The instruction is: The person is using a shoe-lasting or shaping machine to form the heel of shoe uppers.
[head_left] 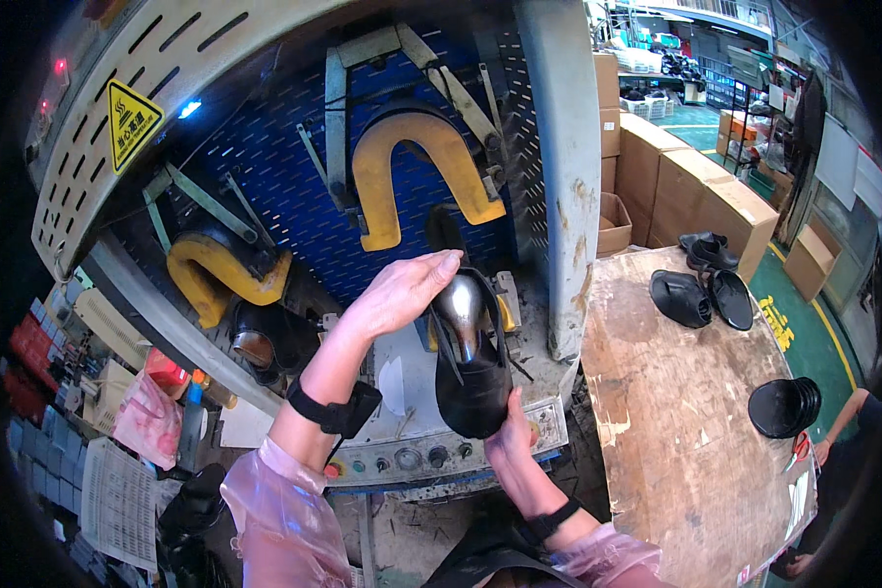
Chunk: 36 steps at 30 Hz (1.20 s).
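Observation:
A black shoe upper (472, 394) stands tilted in front of the machine, its opening facing me. A shiny metal form (461, 302) shows inside that opening. My right hand (512, 431) grips the upper's lower right side, thumb in front and the other fingers mostly hidden behind. At the opening's upper left edge, my left hand (402, 292) lies with its fingers stretched out against the upper. Above both hands hangs a yellow U-shaped pad (374, 176) on metal arms. To the left, another black shoe upper (282, 338) sits beneath a second yellow pad (188, 277).
A control panel (441, 453) with knobs and buttons runs below the upper. The machine's pale post (566, 186) stands right of my hands. On the wooden table (676, 421) lie black shoe pieces (684, 297), a dark stack (784, 408) and red-handled scissors (801, 447), near another person's arm (843, 421).

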### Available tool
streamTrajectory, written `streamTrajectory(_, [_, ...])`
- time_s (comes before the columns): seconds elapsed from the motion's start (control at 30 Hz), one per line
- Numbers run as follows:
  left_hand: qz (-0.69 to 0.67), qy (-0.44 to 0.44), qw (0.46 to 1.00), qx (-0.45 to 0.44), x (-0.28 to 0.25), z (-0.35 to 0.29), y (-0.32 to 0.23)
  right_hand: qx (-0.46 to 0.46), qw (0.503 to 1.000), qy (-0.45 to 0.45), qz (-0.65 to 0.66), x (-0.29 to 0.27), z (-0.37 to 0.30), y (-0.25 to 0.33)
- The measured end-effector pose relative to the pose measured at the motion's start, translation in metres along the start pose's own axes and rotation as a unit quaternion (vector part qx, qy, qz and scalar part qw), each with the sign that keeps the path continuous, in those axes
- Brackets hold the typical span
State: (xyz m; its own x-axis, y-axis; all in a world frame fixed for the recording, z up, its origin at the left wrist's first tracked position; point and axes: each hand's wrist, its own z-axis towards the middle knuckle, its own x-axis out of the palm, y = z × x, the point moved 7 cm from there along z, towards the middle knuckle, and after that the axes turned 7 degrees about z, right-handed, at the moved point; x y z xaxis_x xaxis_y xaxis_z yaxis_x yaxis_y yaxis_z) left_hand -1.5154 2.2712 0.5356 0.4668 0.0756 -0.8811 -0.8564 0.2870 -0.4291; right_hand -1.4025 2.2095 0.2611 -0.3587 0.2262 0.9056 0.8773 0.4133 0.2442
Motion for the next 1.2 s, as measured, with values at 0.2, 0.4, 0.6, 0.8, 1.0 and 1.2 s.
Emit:
streamTrajectory(0.2, [0.125, -0.082, 0.988, 0.043, 0.011, -0.023, -0.009, -0.102, 0.984, -0.093, -0.111, -0.012, 0.054, -0.017])
streamTrajectory(0.4, [0.131, -0.184, 0.968, 0.114, 0.019, -0.045, -0.024, -0.258, 0.936, -0.095, -0.221, -0.023, 0.113, 0.009])
streamTrajectory(0.6, [0.126, -0.204, 0.961, 0.138, 0.029, -0.05, -0.021, -0.373, 0.909, 0.011, -0.188, -0.005, 0.136, 0.009])
streamTrajectory(0.8, [0.109, -0.225, 0.959, 0.135, 0.039, -0.071, -0.022, -0.418, 0.875, -0.003, -0.245, -0.065, 0.119, 0.033])
streamTrajectory(1.0, [-0.069, -0.264, 0.947, 0.171, 0.045, -0.105, -0.016, -0.462, 0.828, -0.022, -0.317, -0.081, 0.12, 0.048])
streamTrajectory(1.2, [-0.166, -0.25, 0.954, 0.031, 0.083, -0.174, 0.068, -0.485, 0.794, -0.026, -0.367, -0.133, 0.095, 0.064])
